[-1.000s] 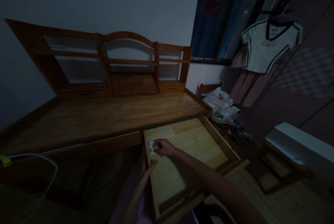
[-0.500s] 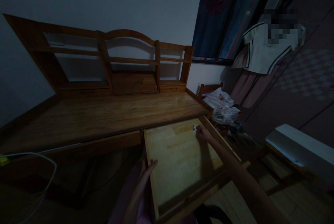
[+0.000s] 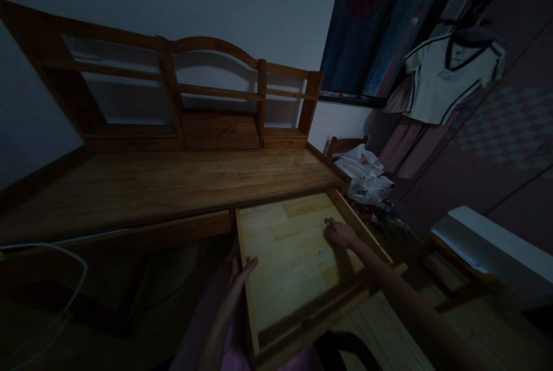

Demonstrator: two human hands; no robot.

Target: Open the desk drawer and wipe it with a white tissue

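A wooden desk (image 3: pixel 173 181) has an open, light-wood drawer (image 3: pixel 298 256) pulled out toward me. My right hand (image 3: pixel 340 234) rests on the drawer bottom near its right side, fingers closed on a small white wipe (image 3: pixel 325 224) pressed to the wood. My left hand (image 3: pixel 235 296) lies along the drawer's left side wall, fingers stretched out and holding nothing. The room is dim.
A wooden hutch with shelves (image 3: pixel 185 100) stands at the back of the desk. A chair with plastic bags (image 3: pixel 363 178) sits to the right. A white shirt (image 3: pixel 449 80) hangs near the window. A white cable (image 3: pixel 52 250) loops at the left. A white-topped bench (image 3: pixel 488 244) stands at the far right.
My right hand swept the wipe from the drawer's left side to its far right corner, then drew back slightly toward me. My left hand stayed on the drawer's side.
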